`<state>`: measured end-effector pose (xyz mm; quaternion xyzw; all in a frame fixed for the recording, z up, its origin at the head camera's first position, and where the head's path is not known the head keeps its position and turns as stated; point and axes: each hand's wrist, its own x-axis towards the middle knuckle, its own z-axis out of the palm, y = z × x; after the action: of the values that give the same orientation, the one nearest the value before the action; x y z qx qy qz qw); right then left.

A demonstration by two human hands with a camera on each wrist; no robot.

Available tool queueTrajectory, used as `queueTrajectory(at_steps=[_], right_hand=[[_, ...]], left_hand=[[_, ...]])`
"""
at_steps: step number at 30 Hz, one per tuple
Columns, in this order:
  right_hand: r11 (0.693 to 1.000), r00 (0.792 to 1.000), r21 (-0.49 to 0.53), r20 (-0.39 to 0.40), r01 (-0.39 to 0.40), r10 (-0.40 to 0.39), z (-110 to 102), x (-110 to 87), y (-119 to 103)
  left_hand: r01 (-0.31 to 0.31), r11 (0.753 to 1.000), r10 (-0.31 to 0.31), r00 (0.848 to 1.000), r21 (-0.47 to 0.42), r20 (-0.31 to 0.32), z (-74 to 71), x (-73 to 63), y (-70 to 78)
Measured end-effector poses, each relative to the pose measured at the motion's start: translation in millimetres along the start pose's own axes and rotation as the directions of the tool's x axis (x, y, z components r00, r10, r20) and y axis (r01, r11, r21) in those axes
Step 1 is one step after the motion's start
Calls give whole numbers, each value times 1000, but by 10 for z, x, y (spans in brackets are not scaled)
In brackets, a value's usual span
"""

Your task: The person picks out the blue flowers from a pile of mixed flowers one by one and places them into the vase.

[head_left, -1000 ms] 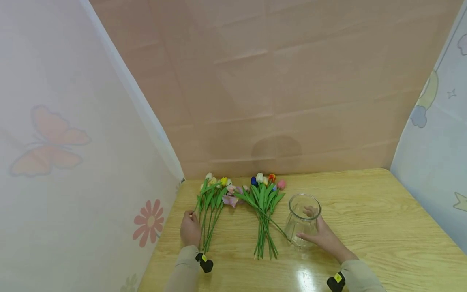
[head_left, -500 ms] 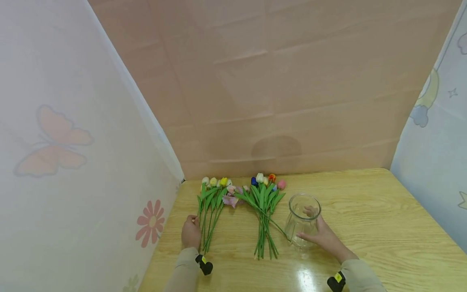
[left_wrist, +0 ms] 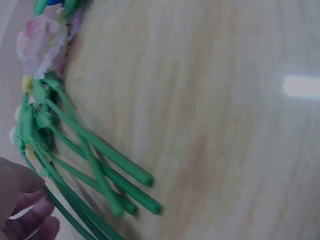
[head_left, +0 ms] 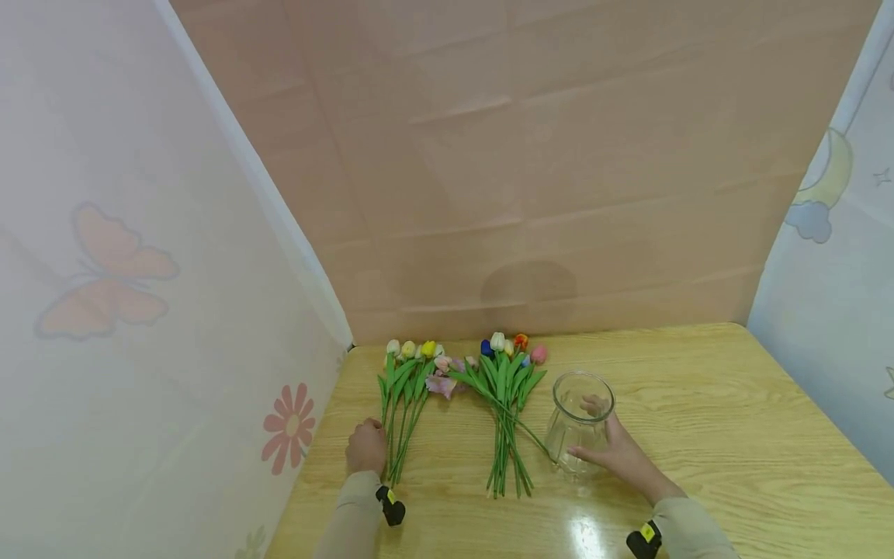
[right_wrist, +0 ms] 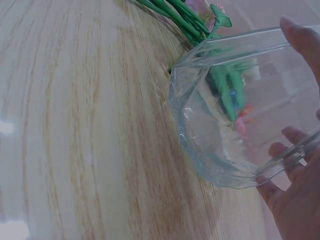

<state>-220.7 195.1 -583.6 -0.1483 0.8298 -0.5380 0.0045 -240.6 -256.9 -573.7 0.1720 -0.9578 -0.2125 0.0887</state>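
My right hand [head_left: 608, 446] wraps round the side of a clear glass vase [head_left: 576, 450], thumb at the front and fingers behind. In the right wrist view the vase's faceted base [right_wrist: 187, 135] is close over the wood. Beside the left bunch of tulips [head_left: 408, 388], with white, yellow and pale pink heads, is my left hand [head_left: 366, 446]. Its fingers are loosely bent, and the fingertips [left_wrist: 42, 215] lie right at the outermost green stem, with no stem showing between thumb and fingers. That bunch lies flat, heads toward the back.
A second tulip bunch [head_left: 504, 396], with blue, white, orange and pink heads and crossed stems, lies mid-table, one stem reaching the vase. A pale purple flower [head_left: 441, 384] sits between the bunches. Printed cloth [head_left: 174, 349] hangs at the left, and a tan sheet [head_left: 559, 194] behind the wooden table [head_left: 698, 404].
The leftmost white tulip's head has shifted left, so it now lies straighter beside the others. My left hand has drawn slightly toward me. The right hand and vase stay put.
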Motion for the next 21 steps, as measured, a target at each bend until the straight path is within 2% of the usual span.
queueTrajectory(at_steps=[5,7,10,13,15,18,21], right_hand=[[1000,1000,10,3,1,-1,-4,-3,-7],[1000,1000,13,4,-1,1,-11,-5,-16],[1000,1000,7,6,-8,8,-22,-9,-18],[1000,1000,2,9,-11,11,-21,-7,-6],[1000,1000,7,9,-7,7,-14,-4,7],[1000,1000,19,7,6,-6,-2,1,17],[999,1000,31,6,13,-13,2,2,17]], left_hand=[[-25,999,23,998,-31,-55,15,60,83],[-53,998,50,995,-35,-82,7,73,199],[-110,993,104,985,-38,-136,-1,54,457],[-206,978,195,966,-46,-171,4,-22,751],[-292,955,277,942,-58,-188,29,-93,929],[-404,910,389,910,-94,-143,77,-211,1175],[-474,873,468,880,-113,-81,152,-341,1400]])
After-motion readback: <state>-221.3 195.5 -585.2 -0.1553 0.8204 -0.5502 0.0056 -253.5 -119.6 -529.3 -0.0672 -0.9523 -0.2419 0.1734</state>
